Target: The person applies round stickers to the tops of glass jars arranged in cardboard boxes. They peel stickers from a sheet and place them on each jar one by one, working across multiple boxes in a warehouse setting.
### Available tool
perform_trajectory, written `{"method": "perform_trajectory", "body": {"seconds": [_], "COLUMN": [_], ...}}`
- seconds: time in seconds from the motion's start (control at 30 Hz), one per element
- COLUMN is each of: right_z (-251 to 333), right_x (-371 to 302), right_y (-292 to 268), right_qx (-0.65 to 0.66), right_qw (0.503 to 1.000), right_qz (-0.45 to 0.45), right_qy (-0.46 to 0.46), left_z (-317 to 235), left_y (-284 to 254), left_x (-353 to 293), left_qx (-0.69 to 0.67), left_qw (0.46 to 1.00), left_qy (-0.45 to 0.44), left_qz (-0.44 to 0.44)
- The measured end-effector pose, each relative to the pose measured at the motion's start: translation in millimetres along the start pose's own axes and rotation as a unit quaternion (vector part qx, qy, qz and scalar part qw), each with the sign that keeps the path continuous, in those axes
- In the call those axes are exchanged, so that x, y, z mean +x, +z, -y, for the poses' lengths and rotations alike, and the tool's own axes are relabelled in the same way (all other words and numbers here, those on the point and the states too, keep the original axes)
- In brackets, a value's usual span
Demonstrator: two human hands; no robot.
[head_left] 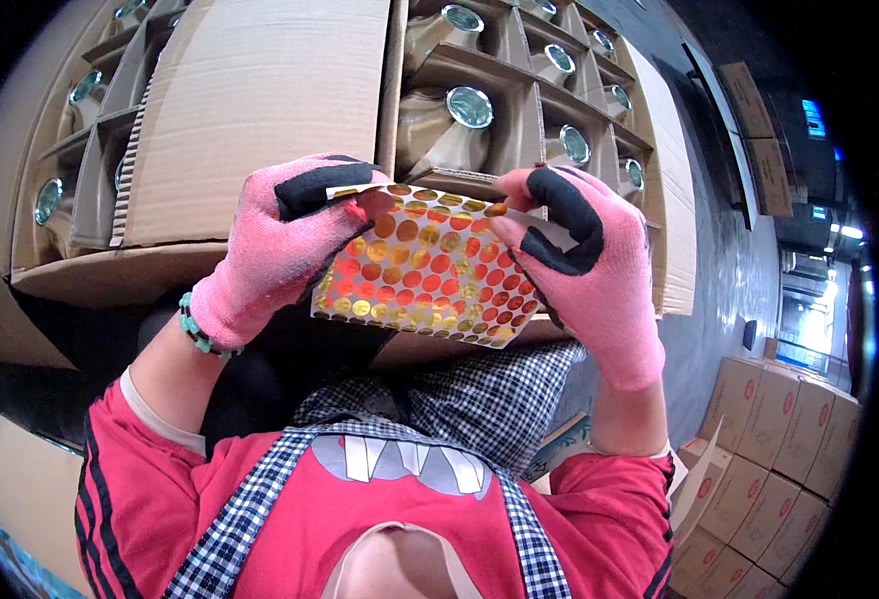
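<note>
Left hand [280, 240], right hand [579, 260] grip sticker sheet [430, 270].

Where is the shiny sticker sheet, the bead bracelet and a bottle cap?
sticker sheet [430, 270], head view, middle of the sheet.
bead bracelet [197, 332], head view, beads on the left wrist.
bottle cap [469, 106], head view, centre of the round top.

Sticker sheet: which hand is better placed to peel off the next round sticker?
Right, probably. The right hand pinches a gold sticker at the top edge of the sticker sheet, while the left hand grips the sheet's upper left corner, steadying it.
</note>
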State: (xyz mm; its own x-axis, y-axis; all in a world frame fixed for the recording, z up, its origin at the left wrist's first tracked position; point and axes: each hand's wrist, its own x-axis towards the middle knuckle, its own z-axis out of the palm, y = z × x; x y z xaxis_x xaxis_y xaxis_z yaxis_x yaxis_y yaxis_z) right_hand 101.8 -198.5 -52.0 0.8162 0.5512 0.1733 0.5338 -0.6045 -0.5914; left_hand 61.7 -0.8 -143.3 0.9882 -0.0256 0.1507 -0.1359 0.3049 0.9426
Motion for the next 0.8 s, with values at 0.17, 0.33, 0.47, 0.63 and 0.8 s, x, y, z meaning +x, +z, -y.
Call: {"method": "perform_trajectory", "body": {"seconds": [0.17, 0.33, 0.47, 0.63, 0.8], "right_z": [-2.1, -1.2, -2.1, -49.0, -79.3], "right_x": [1.3, 4.0, 11.6, 73.9, 104.7], "right_y": [1.4, 6.8, -0.7, 9.9, 60.9], "right_qx": [-0.027, -0.121, -0.013, -0.018, -0.318], "right_qw": [0.998, 0.982, 0.994, 0.998, 0.933], "right_qz": [-0.011, -0.051, -0.035, 0.003, 0.14], "right_qy": [-0.059, -0.137, -0.105, -0.065, -0.093], "left_z": [-3.3, 1.1, -3.8, -2.2, -3.0], "left_y": [-0.2, -2.1, -3.3, -7.1, -4.0], "left_x": [1.4, 1.3, 2.9, 5.2, 6.1], "left_qx": [0.007, -0.012, -0.02, 0.139, 0.13], "left_qw": [1.0, 0.999, 0.998, 0.982, 0.982], "left_qy": [-0.027, -0.02, -0.051, -0.007, -0.016], "left_qz": [-0.009, -0.026, -0.001, 0.131, 0.134]}}
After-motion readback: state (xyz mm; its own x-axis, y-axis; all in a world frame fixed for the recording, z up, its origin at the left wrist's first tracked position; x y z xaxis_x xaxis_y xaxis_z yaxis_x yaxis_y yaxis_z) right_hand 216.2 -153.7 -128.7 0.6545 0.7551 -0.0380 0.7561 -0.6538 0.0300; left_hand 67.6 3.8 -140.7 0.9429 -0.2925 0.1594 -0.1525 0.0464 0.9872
